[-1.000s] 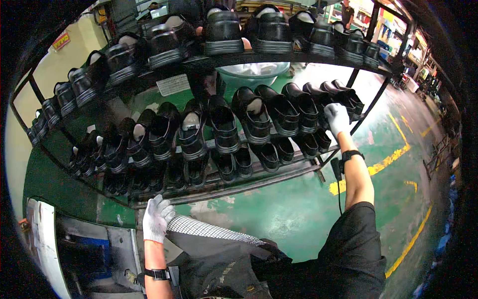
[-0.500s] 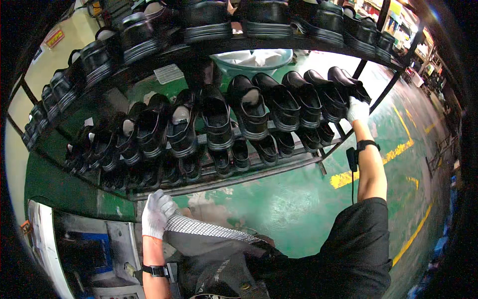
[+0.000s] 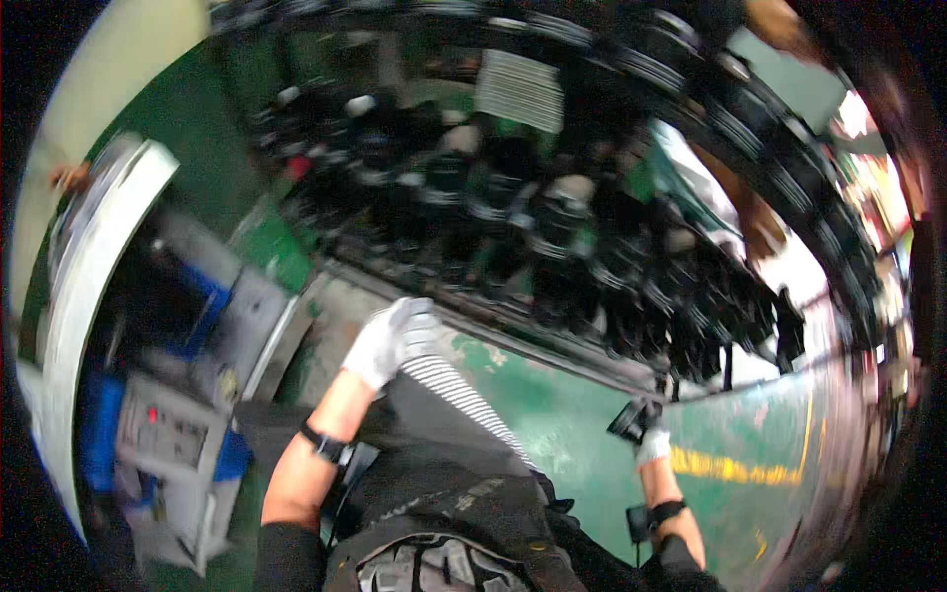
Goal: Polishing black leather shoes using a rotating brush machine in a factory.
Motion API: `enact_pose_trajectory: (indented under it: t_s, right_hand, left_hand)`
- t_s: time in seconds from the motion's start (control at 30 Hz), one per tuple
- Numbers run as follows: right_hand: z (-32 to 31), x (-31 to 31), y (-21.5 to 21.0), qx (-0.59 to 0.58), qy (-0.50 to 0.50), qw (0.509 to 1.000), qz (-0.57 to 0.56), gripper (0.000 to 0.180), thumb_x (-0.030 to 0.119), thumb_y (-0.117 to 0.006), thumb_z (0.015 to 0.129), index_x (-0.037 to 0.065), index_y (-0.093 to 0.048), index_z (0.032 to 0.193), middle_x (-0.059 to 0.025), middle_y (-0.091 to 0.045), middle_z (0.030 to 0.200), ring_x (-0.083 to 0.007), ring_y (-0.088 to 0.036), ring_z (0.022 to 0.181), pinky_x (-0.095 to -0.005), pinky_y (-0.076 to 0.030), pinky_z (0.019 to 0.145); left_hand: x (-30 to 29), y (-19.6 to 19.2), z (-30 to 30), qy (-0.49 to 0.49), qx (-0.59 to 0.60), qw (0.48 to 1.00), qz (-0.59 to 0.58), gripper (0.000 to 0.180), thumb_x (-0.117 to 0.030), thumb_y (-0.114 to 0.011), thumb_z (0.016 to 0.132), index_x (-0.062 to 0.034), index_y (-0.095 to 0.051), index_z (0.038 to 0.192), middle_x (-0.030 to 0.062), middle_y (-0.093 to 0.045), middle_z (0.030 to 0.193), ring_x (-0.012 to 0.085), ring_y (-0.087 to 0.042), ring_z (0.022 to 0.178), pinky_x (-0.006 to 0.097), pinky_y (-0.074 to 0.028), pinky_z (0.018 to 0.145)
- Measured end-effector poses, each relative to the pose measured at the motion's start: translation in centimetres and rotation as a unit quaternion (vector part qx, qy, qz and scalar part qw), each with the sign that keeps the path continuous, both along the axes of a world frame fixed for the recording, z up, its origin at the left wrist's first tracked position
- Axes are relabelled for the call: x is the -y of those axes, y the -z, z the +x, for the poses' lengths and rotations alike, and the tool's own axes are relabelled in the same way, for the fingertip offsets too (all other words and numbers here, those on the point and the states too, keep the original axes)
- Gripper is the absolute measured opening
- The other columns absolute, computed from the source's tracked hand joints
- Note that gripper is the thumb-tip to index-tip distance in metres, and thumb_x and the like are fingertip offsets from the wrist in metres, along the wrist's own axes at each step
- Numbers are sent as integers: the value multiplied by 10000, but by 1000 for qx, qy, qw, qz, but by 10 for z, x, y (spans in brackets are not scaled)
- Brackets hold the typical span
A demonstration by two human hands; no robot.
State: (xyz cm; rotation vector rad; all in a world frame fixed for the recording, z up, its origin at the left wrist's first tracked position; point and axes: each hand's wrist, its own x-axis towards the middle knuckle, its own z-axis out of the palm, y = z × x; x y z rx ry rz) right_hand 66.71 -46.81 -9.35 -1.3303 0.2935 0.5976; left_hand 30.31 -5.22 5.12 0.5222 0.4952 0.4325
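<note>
- The view swings hard compared with a second ago: the rack of black shoes (image 3: pixel 592 247), which filled the middle of the frame, now sits blurred across the upper centre and right, and a grey machine with blue parts (image 3: pixel 168 424) fills the lower left.
- The right hand (image 3: pixel 646 434), which was up at the far right end of the shoe row half a second ago, is now low, in the lower right of the frame, off the rack and above the green floor (image 3: pixel 572 414) with its yellow line.
- That gloved right hand is closed around a small dark thing (image 3: pixel 629 419); blur hides what it is, so I judge only that something has come away with it.
- The left hand (image 3: pixel 390 340), gloved in white, is at centre left, fingers curled loosely together, touching the top end of a striped piece (image 3: pixel 459 395); whether it pinches it, I cannot tell.
</note>
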Motion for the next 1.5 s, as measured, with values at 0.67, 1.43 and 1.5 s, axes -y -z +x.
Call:
enact_pose_trajectory:
  t_s: [0.67, 1.43, 1.5]
  right_hand:
    - [-410, -416, -236, 515, -780, 354, -11, 342, 370, -622, 843, 119, -581, 1073, -191, -626, 793, -263, -647, 727, -354, -493, 651]
    - [-589, -625, -71, -385, -677, 589, 214, 242, 227, -441, 965, 57, -581, 1067, -73, -620, 972, -149, -573, 879, -253, -487, 746]
    - [-583, -644, -45, -337, -662, 636, 208, 210, 209, -438, 966, 57, -571, 1023, -52, -594, 907, -137, -553, 805, -257, -476, 647]
  left_hand:
    - [4, 26, -194, -446, 198, 872, -29, 781, -706, -473, 794, -103, -479, 1290, 94, -585, 1178, 252, -585, 1005, 412, -466, 922]
    - [-140, 78, -337, -514, 241, 822, -45, 753, -679, -409, 848, -36, -532, 1220, 117, -615, 1136, 236, -616, 970, 367, -493, 896]
    - [-159, 86, -341, -525, 234, 817, -48, 747, -664, -391, 869, -19, -524, 1222, 107, -615, 1130, 213, -617, 951, 336, -492, 885]
